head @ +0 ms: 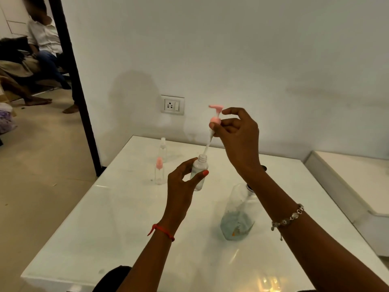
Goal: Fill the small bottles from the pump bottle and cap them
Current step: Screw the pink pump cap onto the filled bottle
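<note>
Centrally, left hand (181, 184) grips the bottle (200, 166) steady so right hand (240, 135), pinching the cap (216, 119), can feed its tube (207, 145) in.

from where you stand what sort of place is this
Likely a room in a home or small office: a glossy white table, a socket low on the wall, and a dark door frame with people sitting beyond.

Nothing written can be read anywhere in view. The large clear bottle (237, 216), lower centre of the frame, carries a small orange mark (too blurred to make out).
</note>
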